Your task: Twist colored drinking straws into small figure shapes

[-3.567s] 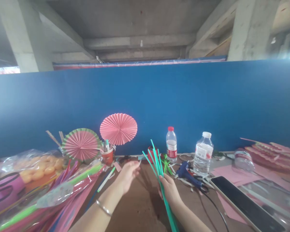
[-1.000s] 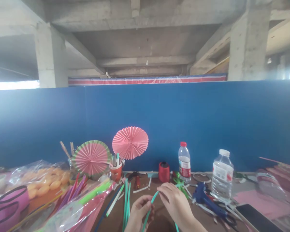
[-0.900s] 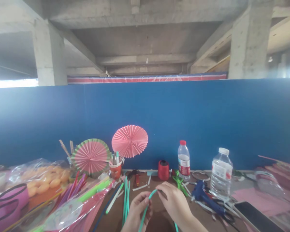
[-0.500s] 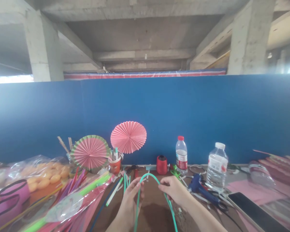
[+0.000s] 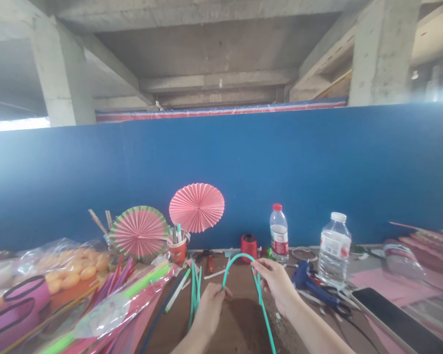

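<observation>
A thin, bendy teal strip (image 5: 266,322) stands in an arch above the brown tabletop, its kind not clear. My left hand (image 5: 210,307) is closed on the strip's left side, thumb and fingers pinched. My right hand (image 5: 275,284) pinches the right side of the arch near its top. Below my right hand, two lengths of the strip appear to meet, and one runs on toward the lower edge of the view. Whatever of the strip lies beneath my left hand is hidden. Several similar teal strips (image 5: 195,290) lie just left of that hand.
Plastic-wrapped craft sticks (image 5: 107,309) and orange balls in a bag (image 5: 77,268) crowd the left. Pleated paper fans (image 5: 197,207) and a pen cup (image 5: 177,250) stand behind. Rightward are a red thread spool (image 5: 248,246), two bottles (image 5: 334,250), a blue glue gun (image 5: 313,285) and a phone (image 5: 398,322).
My left hand has slid lower along the strip, and its fingers now point more forward. My right hand has risen slightly to the right. The arch has shifted up and right.
</observation>
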The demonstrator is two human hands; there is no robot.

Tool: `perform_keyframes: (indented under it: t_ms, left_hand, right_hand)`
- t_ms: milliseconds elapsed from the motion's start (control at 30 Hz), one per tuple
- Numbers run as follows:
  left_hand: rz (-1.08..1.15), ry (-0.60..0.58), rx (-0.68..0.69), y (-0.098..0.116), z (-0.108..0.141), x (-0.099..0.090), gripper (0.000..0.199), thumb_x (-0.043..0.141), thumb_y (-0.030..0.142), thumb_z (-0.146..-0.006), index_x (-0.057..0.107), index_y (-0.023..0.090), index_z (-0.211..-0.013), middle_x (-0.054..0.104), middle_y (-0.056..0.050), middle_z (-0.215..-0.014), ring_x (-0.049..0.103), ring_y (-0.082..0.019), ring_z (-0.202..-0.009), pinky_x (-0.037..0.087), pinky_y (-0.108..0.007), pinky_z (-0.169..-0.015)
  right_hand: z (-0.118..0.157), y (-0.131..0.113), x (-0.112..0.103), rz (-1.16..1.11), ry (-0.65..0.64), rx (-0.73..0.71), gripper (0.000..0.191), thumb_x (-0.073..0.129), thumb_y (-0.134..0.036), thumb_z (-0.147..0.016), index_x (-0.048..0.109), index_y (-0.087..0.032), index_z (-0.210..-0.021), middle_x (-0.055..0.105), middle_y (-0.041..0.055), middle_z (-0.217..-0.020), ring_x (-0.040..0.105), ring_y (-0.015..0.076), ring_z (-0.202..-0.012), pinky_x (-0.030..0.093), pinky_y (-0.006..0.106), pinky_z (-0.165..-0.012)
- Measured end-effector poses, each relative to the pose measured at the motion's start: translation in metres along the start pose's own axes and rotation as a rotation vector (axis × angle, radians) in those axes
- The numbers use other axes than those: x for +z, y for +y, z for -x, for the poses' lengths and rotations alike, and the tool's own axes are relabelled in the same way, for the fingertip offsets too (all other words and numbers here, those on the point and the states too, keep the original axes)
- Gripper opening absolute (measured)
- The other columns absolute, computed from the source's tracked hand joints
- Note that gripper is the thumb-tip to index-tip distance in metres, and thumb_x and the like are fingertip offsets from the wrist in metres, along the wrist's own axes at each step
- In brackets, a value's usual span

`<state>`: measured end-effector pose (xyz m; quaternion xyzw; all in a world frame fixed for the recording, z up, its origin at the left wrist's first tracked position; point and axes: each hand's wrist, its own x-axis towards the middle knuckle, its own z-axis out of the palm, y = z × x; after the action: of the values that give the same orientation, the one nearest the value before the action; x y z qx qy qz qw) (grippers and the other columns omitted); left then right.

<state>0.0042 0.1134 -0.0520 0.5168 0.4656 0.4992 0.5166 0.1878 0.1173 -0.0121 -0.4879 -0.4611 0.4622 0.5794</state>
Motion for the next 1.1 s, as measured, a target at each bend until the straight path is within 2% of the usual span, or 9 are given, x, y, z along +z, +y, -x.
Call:
perform_keyframes:
  t_ms: [133,267,400,600,800,1100]
  left_hand:
    - [0.019,-0.008,-0.030,0.000,0.002,0.003,0.023,0.057,0.038,-0.067,0.058,0.015,-0.072,0.038,0.008,-0.045,0.034,-0.006,-0.038,0.024,-0.018,-0.039]
    - [0.081,-0.003,-0.020,-0.001,0.003,0.004,0.029,0.052,0.044,-0.072,0.054,0.016,-0.075,0.041,0.007,-0.050,0.039,-0.006,-0.042,0.027,-0.017,-0.042]
    - [0.125,-0.026,0.012,0.001,0.003,0.004,0.032,0.053,0.046,-0.072,0.056,0.014,-0.076,0.043,0.006,-0.053,0.042,-0.006,-0.044,0.029,-0.017,-0.042]
    - [0.040,-0.023,0.045,0.004,0.005,0.008,0.033,0.054,0.047,-0.071,0.056,0.014,-0.073,0.043,0.006,-0.049,0.042,-0.006,-0.043,0.029,-0.017,-0.041]
    - [-0.048,-0.024,0.031,0.003,0.007,0.011,0.034,0.047,0.048,-0.075,0.055,0.015,-0.079,0.049,0.004,-0.048,0.045,-0.009,-0.041,0.034,-0.017,-0.037]
    - [-0.097,-0.006,0.036,0.008,0.010,0.013,0.030,0.045,0.046,-0.076,0.051,0.017,-0.073,0.047,0.005,-0.048,0.051,-0.010,-0.040,0.039,-0.018,-0.036]
  right_hand:
    - [0.002,0.001,0.002,-0.033,-0.062,0.016,0.023,0.061,-0.032,-0.064,0.061,-0.013,-0.076,0.057,-0.0012,-0.060,0.044,0.0052,-0.043,0.034,0.016,-0.039]
    - [0.008,0.005,0.011,-0.045,-0.173,0.056,0.022,0.065,-0.025,-0.058,0.063,-0.012,-0.075,0.058,-0.0009,-0.057,0.050,0.0085,-0.048,0.040,0.020,-0.046]
    - [0.013,0.012,0.019,0.040,-0.295,0.053,0.022,0.061,-0.032,-0.064,0.063,-0.014,-0.076,0.059,-0.0013,-0.057,0.052,0.0101,-0.050,0.039,0.020,-0.047]
    - [0.015,0.013,0.021,0.160,-0.252,-0.077,0.023,0.055,-0.036,-0.070,0.062,-0.014,-0.073,0.057,-0.0019,-0.051,0.052,0.0112,-0.047,0.040,0.021,-0.046]
    - [0.016,0.011,0.022,0.170,-0.251,-0.100,0.021,0.053,-0.034,-0.072,0.060,-0.014,-0.072,0.057,-0.0016,-0.050,0.052,0.0117,-0.047,0.040,0.020,-0.046]
    - [0.012,0.016,0.020,0.248,-0.251,-0.149,0.020,0.051,-0.032,-0.074,0.060,-0.014,-0.074,0.056,-0.0013,-0.051,0.051,0.0119,-0.047,0.039,0.020,-0.047]
